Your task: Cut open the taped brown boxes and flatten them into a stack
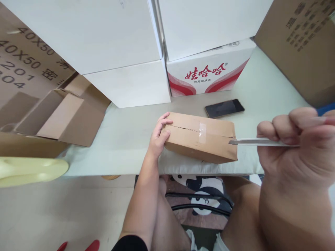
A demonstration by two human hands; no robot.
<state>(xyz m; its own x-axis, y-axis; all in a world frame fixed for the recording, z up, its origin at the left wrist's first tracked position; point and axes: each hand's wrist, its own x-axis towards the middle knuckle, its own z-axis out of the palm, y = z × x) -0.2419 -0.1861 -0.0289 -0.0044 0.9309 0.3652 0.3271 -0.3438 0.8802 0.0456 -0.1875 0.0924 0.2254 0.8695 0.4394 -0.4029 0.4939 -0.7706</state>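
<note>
A small brown cardboard box (188,141) lies near the front edge of the table, with a seam along its top and a strip of clear tape (202,132) across it. My left hand (159,136) grips the box's left end, thumb and fingers over the edge. On the right, my right hand (295,139) is closed around a utility knife (251,142). Its blade points left, and the tip appears over the box's right end; whether it touches the cardboard I cannot tell. The knife's handle is mostly hidden in my fist.
Behind the box lies a black phone (224,108). White cartons (141,83) and a red-and-white carton (206,75) stand at the back. An open cardboard box (78,118) is at left, a large brown carton (300,52) at right. A pale yellow object (31,170) juts in at left.
</note>
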